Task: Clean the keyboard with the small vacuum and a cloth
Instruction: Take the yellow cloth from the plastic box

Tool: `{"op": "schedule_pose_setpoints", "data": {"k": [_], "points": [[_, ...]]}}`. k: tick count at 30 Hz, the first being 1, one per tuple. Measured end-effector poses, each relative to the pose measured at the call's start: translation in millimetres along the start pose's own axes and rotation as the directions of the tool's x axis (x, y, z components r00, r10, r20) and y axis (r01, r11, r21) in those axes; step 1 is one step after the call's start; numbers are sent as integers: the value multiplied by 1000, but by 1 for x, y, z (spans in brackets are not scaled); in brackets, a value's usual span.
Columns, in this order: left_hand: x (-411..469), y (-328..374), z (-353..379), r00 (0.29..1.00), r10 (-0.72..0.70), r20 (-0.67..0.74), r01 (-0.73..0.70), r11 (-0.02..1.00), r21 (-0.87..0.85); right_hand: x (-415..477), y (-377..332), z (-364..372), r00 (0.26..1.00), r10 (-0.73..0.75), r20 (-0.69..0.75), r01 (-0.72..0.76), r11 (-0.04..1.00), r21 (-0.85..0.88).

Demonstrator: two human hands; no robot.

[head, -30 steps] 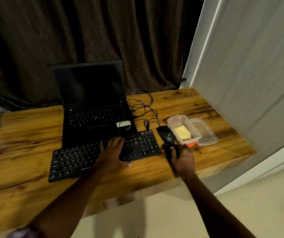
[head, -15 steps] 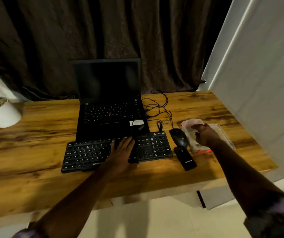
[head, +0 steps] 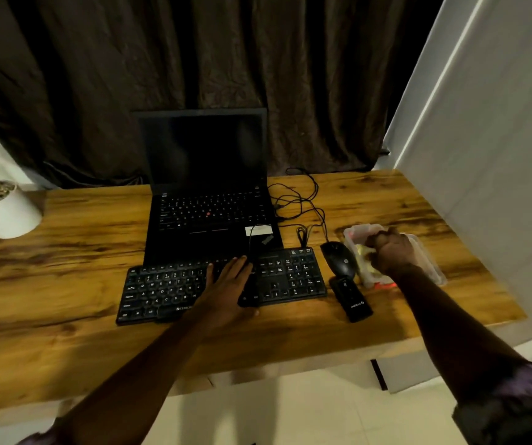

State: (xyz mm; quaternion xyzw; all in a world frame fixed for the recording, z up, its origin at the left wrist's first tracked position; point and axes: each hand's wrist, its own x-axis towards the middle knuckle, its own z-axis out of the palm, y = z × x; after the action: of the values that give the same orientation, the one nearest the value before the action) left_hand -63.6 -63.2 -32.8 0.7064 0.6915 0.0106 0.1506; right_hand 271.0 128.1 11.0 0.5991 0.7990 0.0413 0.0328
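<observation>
Right now one flat black external keyboard point(head: 290, 277) lies on the wooden desk point(head: 81, 268), directly in front of one open black laptop point(head: 206, 187) whose screen is dark. Two bare hands are in view. The left hand point(head: 229, 285) rests palm-down on the middle of the keyboard, its fingers point(head: 226, 268) straight and held close together, pointing toward the laptop.

Just right of the keyboard sits one black computer mouse point(head: 338, 260). One small black oblong vacuum point(head: 353, 300) lies on the desk just beside the mouse's near end, with no hand on it.

Right of the mouse stands one clear plastic container point(head: 354, 232). The right hand point(head: 391, 252) is down inside it, knuckles up, fingers point(head: 383, 242) curled onto one yellow cloth point(head: 364, 252) that lies in the container. The hand is blurred, so how much of the cloth it holds cannot be told. One clear lid point(head: 434, 271) lies against the container's right side, largely covered by the forearm.

A tangle of thin black cables point(head: 303, 200) lies on the desk behind the mouse. One white plant pot point(head: 7, 216) stands at the desk's far left. A dark brown curtain point(head: 258, 75) hangs behind the desk.
</observation>
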Motion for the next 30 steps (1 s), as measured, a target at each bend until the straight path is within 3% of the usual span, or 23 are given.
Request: {"op": "schedule_pose_setpoints", "data": {"k": [3,6,9,12,16,18,20,22,25,27,30], "points": [[-1,-3,-2,1000,5,13,-5,999,-32,-11,5,-3,990,51,-130,-42,997,70],[0,-1,-7,1000,6,-12,-7,997,-82,-24,7,-9,946,165,-279,-66,941,330],[0,6,-16,993,35,-115,-55,982,-179,-37,-7,-18,872,316,-374,-16,782,623],[4,17,-26,971,64,-231,-146,923,-356,-52,-44,-42,864,382,-328,94,517,851],[3,33,-48,965,-61,-255,-157,645,-748,-74,-112,-52,947,261,-189,154,147,977],[2,32,-56,968,-116,-222,-143,475,-868,-85,-150,-48,966,214,-143,123,105,987],[-1,21,-58,973,-128,-194,-134,376,-917,-95,-186,-44,981,157,-112,96,103,990],[-9,5,-58,974,-138,-177,-119,352,-929,-104,-216,-42,992,102,-78,73,53,996],[-24,-27,-58,972,-214,-98,-58,184,-981,-115,-257,-47,987,115,108,-84,-201,976],[-32,-48,-58,965,-263,-3,8,42,-999,-122,-281,-49,975,32,220,-191,-389,901],[-47,-76,-57,950,-296,96,64,-116,-991,-127,-318,-50,967,-91,238,-253,-440,862]]}}
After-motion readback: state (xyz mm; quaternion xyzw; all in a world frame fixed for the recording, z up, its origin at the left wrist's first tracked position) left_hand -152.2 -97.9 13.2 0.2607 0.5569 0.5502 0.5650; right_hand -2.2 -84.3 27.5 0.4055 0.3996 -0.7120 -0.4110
